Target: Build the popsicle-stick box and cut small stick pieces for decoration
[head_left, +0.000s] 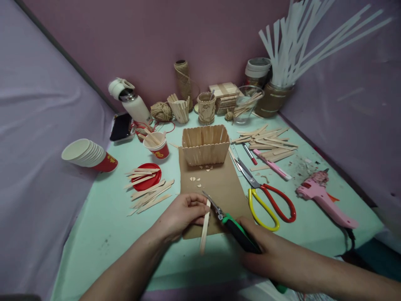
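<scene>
A flat wooden craft stick (204, 230) is pinched in my left hand (184, 211), its lower end pointing toward me. My right hand (260, 246) wraps the green and black handles of cutting pliers (236, 229). The pliers' jaws lie close beside the top end of the stick; whether they touch it I cannot tell. Both hands are over a brown cardboard sheet (216, 184). Small cut-off stick tips (194, 179) lie scattered on the sheet. Beyond them stands a basket made of craft sticks (206, 145), upright at the sheet's far end.
Scissors (261, 192) with red and yellow handles lie at the right, near a pink glue gun (326, 200) and pink cutter (272, 164). Loose sticks (269, 142) are piled behind. Leftward are a red lid (147, 184) with sticks and stacked paper cups (90, 154).
</scene>
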`<state>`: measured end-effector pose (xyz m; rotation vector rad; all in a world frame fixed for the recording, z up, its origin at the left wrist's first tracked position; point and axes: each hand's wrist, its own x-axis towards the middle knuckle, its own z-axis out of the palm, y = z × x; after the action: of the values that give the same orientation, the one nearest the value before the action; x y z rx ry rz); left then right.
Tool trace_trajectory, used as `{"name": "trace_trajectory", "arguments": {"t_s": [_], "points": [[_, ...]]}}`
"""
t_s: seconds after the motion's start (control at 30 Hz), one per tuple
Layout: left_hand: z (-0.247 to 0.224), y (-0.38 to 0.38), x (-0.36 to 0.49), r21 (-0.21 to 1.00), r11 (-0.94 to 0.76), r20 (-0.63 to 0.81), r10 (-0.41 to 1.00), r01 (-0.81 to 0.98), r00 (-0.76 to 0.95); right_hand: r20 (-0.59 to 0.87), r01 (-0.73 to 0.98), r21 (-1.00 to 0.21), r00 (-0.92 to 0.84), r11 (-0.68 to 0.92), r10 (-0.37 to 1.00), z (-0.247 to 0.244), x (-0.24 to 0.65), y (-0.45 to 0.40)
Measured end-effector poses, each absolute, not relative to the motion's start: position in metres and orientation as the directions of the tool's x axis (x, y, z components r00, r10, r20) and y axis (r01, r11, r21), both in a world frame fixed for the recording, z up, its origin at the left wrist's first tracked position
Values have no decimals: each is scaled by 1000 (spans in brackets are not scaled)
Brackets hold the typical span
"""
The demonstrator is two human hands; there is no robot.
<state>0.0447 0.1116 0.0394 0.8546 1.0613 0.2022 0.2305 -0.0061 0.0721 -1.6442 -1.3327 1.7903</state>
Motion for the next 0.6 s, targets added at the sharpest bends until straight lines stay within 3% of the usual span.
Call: {"name": "trace_trajectory", "arguments": {"t_s": [0.4,0.6], "points": [[41,118,35,760,582,-621,521,288,586,-587,266,-805,-229,-530,776,77,235,-11],[36,119,33,793,577,-566,577,197,589,-566,205,-823,-211,-530,797,76,238,-15]]}}
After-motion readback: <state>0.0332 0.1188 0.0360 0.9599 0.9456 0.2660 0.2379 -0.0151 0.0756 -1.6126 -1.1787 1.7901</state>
